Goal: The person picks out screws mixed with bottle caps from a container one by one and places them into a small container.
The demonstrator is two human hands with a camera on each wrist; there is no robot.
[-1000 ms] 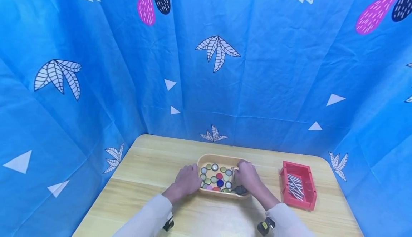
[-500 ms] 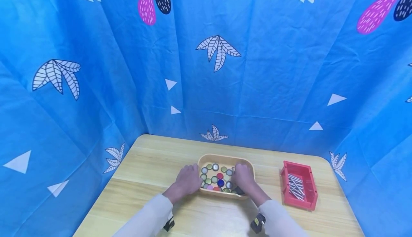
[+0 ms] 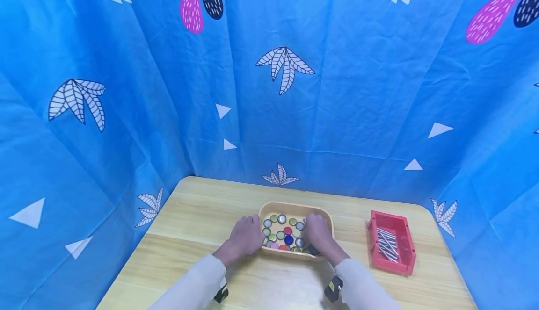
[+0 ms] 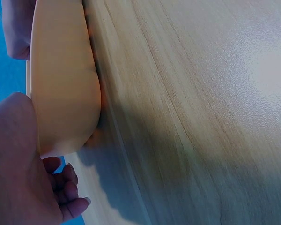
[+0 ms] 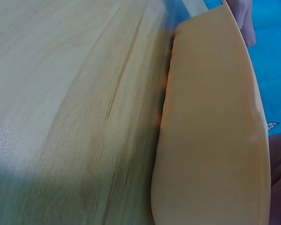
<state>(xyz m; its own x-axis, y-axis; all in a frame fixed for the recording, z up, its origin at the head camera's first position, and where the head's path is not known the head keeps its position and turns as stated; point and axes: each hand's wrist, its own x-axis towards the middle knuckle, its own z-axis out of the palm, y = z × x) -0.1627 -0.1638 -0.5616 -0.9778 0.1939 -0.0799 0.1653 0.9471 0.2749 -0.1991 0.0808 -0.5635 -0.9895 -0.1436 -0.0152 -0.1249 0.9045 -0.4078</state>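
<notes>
A tan plastic tray (image 3: 294,255) sits on the table, holding several bottle caps (image 3: 280,235) in green, silver, red, pink and blue. My left hand (image 3: 247,235) grips its left end, thumb over the rim and the other fingers outside, as the left wrist view shows. Inside the right part of the tray is my right hand (image 3: 318,233), its back turned up and its fingertips hidden. A sliver of thin silver metal rod (image 3: 304,221) shows beside that hand. In the right wrist view the tray's outer wall (image 5: 210,122) hides most of the hand; I cannot tell what it holds.
To the right stands a red plastic bin (image 3: 404,269) with several silver metal rods (image 3: 388,244) in it. The wooden table (image 3: 202,202) has a blue patterned curtain (image 3: 358,113) behind it and along both sides.
My right hand has moved left and further into the tray, now covering most of the silver rods seen beside it earlier. The left hand has stayed on the rim.
</notes>
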